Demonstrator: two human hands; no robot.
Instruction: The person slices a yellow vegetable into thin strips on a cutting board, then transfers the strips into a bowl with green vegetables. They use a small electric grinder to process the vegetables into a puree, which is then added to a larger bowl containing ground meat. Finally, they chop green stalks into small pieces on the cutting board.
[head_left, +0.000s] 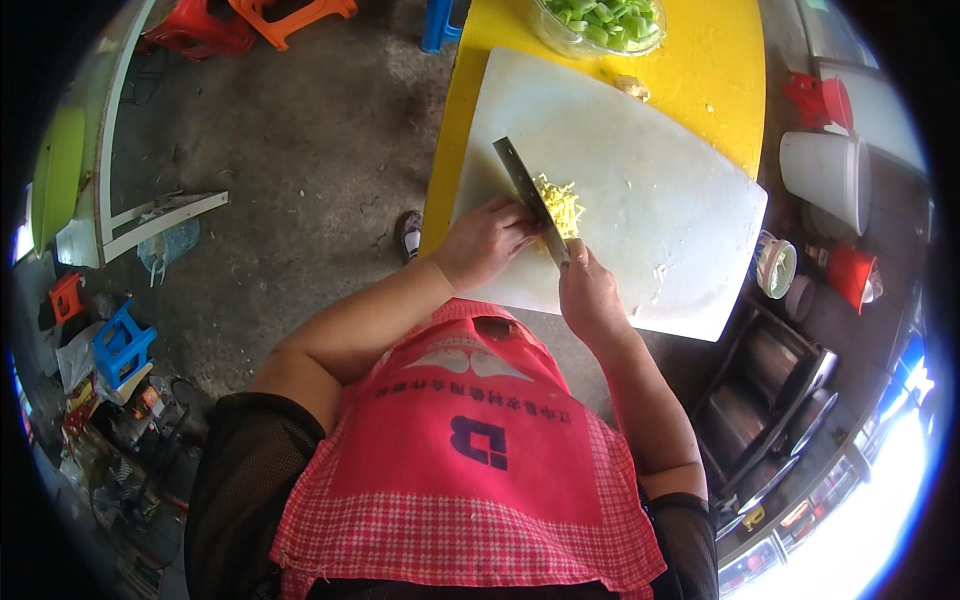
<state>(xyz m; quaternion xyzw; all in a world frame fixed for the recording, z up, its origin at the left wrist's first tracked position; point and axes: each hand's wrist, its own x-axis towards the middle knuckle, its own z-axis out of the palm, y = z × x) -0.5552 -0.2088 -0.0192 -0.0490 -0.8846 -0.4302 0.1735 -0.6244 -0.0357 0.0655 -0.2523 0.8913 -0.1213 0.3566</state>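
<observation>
My right hand (589, 289) is closed around the handle of a cleaver (529, 191). Its long blade stands on edge across a large white cutting board (637, 202). Just left of the blade, my left hand (484, 244) has its fingers bent close to the steel. Whatever those fingertips press on is mostly hidden by the hand and the blade. A small heap of pale yellow shreds, apparently ginger (561, 206), lies against the blade's right side. A few loose bits are scattered farther right on the board.
The board rests on a yellow table (705, 45) and overhangs its near edge. A clear bowl of chopped green onion (604, 22) and a knobby piece of ginger root (632, 87) lie beyond it. White buckets (825, 176) stand right; plastic stools (124, 341) stand left.
</observation>
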